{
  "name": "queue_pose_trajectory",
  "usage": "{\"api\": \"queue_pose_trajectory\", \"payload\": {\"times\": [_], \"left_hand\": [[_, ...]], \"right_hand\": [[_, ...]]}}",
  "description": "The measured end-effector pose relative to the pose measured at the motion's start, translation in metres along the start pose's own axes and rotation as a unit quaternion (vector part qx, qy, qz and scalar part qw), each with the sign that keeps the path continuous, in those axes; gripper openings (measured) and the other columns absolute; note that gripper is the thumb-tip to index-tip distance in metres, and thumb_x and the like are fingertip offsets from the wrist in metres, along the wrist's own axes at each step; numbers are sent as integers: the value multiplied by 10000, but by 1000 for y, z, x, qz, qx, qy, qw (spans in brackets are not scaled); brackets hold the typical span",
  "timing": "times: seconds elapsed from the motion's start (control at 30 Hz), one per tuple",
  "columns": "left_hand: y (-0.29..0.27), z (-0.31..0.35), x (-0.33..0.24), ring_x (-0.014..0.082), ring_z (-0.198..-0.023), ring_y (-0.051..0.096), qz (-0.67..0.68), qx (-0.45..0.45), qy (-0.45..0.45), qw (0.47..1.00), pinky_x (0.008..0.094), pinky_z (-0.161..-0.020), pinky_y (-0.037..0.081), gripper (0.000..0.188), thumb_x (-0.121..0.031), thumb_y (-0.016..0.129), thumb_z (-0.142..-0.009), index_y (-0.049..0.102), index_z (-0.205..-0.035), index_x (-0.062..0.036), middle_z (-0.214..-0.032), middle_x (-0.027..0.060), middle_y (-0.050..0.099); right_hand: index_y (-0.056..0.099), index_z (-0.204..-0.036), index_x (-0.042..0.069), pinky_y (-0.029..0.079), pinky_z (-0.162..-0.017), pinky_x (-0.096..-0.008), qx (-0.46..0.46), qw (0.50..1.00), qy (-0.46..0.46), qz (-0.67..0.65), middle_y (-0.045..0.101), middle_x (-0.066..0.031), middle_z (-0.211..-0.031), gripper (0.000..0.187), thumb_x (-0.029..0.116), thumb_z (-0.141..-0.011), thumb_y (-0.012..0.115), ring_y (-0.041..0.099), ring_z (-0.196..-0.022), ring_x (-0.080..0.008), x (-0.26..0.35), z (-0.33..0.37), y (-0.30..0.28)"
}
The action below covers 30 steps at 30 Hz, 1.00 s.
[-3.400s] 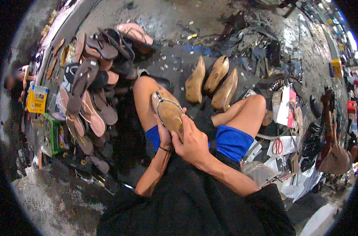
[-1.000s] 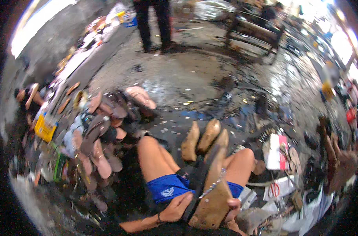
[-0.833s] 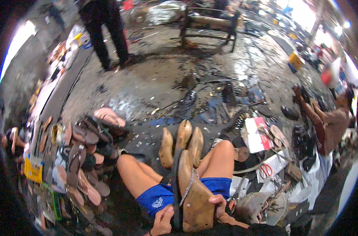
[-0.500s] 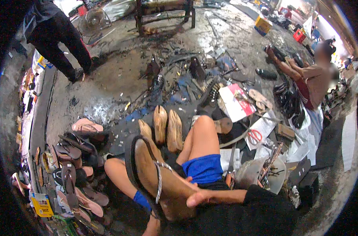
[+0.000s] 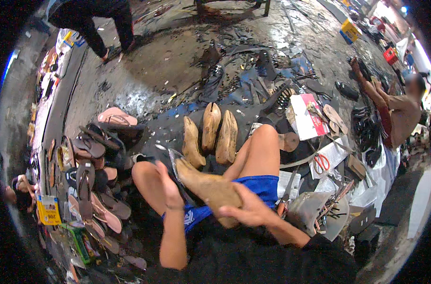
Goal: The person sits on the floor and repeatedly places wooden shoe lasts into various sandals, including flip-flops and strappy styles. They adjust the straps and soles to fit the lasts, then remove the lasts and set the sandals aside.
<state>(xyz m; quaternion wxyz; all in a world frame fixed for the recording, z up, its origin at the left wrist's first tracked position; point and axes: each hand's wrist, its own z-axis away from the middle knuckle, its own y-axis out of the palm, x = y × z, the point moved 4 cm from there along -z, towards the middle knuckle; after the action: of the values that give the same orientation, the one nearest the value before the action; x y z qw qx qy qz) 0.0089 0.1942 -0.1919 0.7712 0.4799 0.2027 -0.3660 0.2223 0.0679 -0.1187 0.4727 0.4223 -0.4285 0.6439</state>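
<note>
My right hand point(image 5: 248, 206) is closed around the heel end of a worn wooden shoe last point(image 5: 208, 184), held slanted over my lap with its toe pointing up and left. At the toe, a dark sandal with a silvery strap point(image 5: 173, 163) shows only in part; how it sits on the last is hidden. Beside it, my left hand point(image 5: 168, 187) is upright with fingers stretched, its palm toward the sandal; I cannot tell whether it touches. Three more wooden lasts point(image 5: 211, 128) stand on the dark mat just beyond my knees.
Piled flip-flops point(image 5: 87, 180) lie at the left, near a yellow card box point(image 5: 49, 210). On the right are red-handled scissors point(image 5: 321, 163), a tub of tools point(image 5: 305, 208) and a white-and-red sheet point(image 5: 308, 116). One person sits far right; another stands far left.
The last has been lowered and turned away, so less of the sandal shows. My left hand has risen from below to beside the toe, fingers extended. The view has shifted left.
</note>
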Motion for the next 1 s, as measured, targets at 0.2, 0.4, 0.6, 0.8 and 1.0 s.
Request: {"api": "queue_pose_trajectory", "payload": {"times": [0.2, 0.4, 0.6, 0.8, 1.0], "left_hand": [[67, -2, -28, 390, -992, 676, 273, 286, -260, 881, 427, -838, 614, 877, -673, 425, -986, 386, -1456, 66, -1262, 304, 596], [73, 28, 30, 402, -1105, 632, 312, 316, -291, 848, 513, -842, 611, 958, -791, 335, -937, 413, -1489, -12, -1358, 305, 544], [51, 47, -10, 242, -1082, 651, -291, 245, -39, 924, 381, -916, 555, 697, -394, 710, -941, 459, -1418, 49, -1173, 180, 671], [-72, 60, -205, 210, -1117, 597, -504, -185, 302, 788, 348, -989, 478, 481, -86, 720, -902, 558, -1333, 51, -1273, 131, 625], [-172, 173, -340, 275, -1296, 529, -740, -437, 274, 431, 375, -1115, 383, 640, -227, 672, -990, 398, -1478, 83, -1493, 206, 467]], "right_hand": [[476, -1379, -53, 452, -1027, -468, -215, 965, 32, 146, 601, -280, -1260, 675, 324, -881, 734, 587, -1192, -381, -33, -38, -67], [679, -1210, 57, 493, -984, -426, -88, 973, -112, 182, 677, -182, -1206, 356, 180, -881, 738, 633, -1173, -302, 45, -128, -77], [686, -1163, 84, 494, -1017, -388, 74, 957, -220, 172, 649, -168, -1303, 347, 159, -841, 793, 660, -1141, -256, 26, -191, -51], [594, -1244, 23, 548, -863, -387, -80, 984, -30, 158, 663, -167, -1220, 513, 311, -864, 783, 675, -1067, -275, -67, -304, -68], [510, -1266, -28, 499, -968, -484, -293, 907, 152, 262, 587, -233, -1257, 690, 445, -840, 775, 587, -1174, -390, -119, -396, -107]]}}
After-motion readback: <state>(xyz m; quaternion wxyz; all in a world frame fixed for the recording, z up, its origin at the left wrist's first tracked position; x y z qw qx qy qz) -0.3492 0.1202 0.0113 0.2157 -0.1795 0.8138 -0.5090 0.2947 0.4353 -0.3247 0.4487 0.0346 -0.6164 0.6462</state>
